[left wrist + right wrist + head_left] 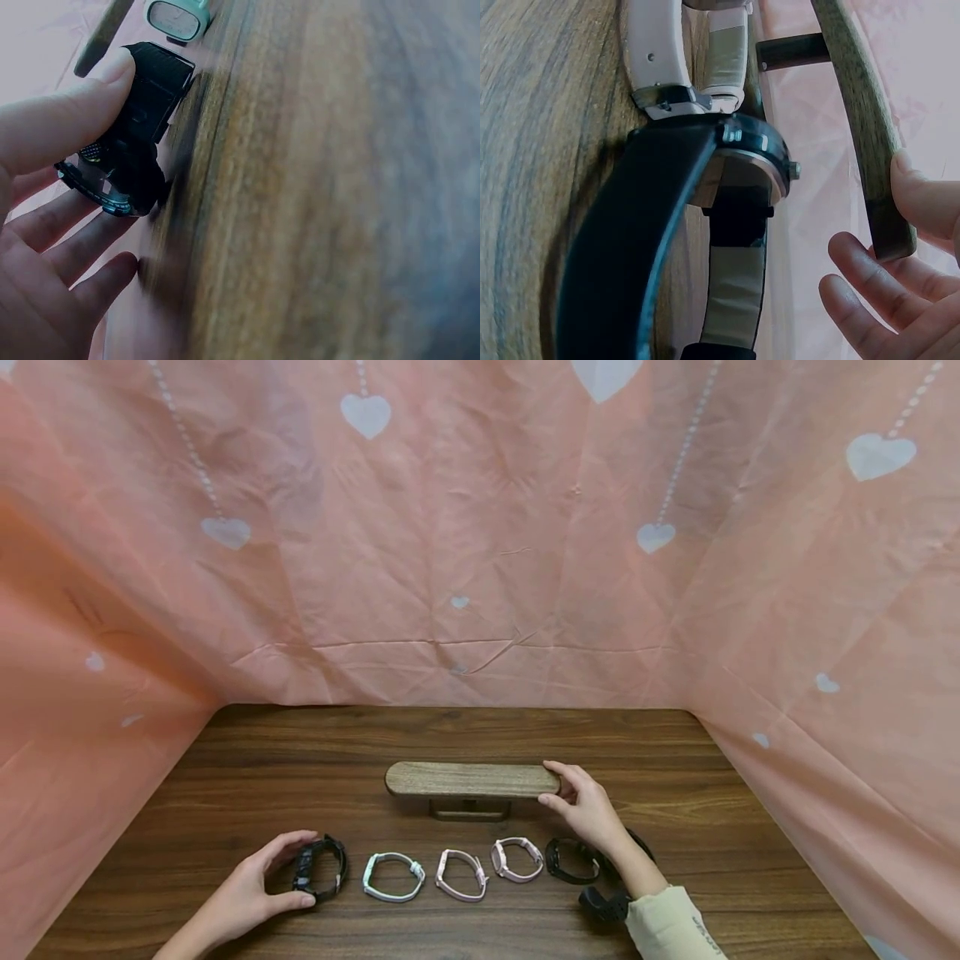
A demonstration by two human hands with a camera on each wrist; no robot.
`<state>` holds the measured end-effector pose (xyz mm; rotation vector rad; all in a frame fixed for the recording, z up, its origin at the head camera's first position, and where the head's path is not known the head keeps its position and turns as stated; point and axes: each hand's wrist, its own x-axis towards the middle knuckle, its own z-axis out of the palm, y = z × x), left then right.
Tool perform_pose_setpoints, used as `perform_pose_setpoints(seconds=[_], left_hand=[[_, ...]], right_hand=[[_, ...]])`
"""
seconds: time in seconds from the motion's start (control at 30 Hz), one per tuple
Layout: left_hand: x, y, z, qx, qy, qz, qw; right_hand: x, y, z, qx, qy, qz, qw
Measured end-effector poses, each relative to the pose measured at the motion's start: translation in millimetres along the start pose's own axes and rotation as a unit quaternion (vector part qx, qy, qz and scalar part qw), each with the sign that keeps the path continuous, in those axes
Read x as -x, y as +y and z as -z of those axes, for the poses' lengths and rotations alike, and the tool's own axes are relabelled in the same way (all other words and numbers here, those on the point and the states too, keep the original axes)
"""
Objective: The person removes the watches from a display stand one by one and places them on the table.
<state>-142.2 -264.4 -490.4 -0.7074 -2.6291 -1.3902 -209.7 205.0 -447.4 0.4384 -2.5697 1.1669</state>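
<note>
At the left of the row, my left hand point(251, 885) pinches a black wristwatch point(321, 870) by its edges, thumb at the near side and fingers at the far side. The left wrist view shows the thumb on the watch's strap point(154, 82), which stands on edge on the table. My right hand point(588, 810) grips the right end of a brown wooden bar stand point(472, 779), thumb in front and fingers behind. In the right wrist view the bar's end point(889, 225) lies between thumb and fingers.
Between the hands stand a mint watch point(393, 877), a pink watch point(461, 875), a pale pink watch point(517, 860) and a black watch point(572, 861), straps closed into loops. The wooden table point(300, 735) is bordered by pink curtain point(480, 552) with white hearts.
</note>
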Motion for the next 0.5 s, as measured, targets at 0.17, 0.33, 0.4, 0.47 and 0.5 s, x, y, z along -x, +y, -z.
perform_pose_setpoints(seconds=[0.17,0.33,0.4,0.47,0.5], left_hand=[[-2.5,0.0,-1.2,0.003,-0.001,-0.036,0.9994],[-6.0,5.7,1.8,-0.008,-0.003,-0.043,0.999],[-8.3,8.9,3.5,-0.02,-0.002,-0.027,0.9994],[-12.0,12.5,4.9,-0.034,0.0,0.001,0.9994],[-14.5,14.3,5.2,-0.04,0.002,0.015,0.9991]], right_hand=[[2.3,0,3,-0.001,-0.003,0.0,1.0],[5.2,0,8,-0.007,0.003,0.004,1.0],[7.0,0,11,-0.007,0.009,0.008,0.9999],[9.4,0,15,-0.002,0.012,0.013,0.9998],[10.7,0,17,0.002,0.013,0.015,0.9998]])
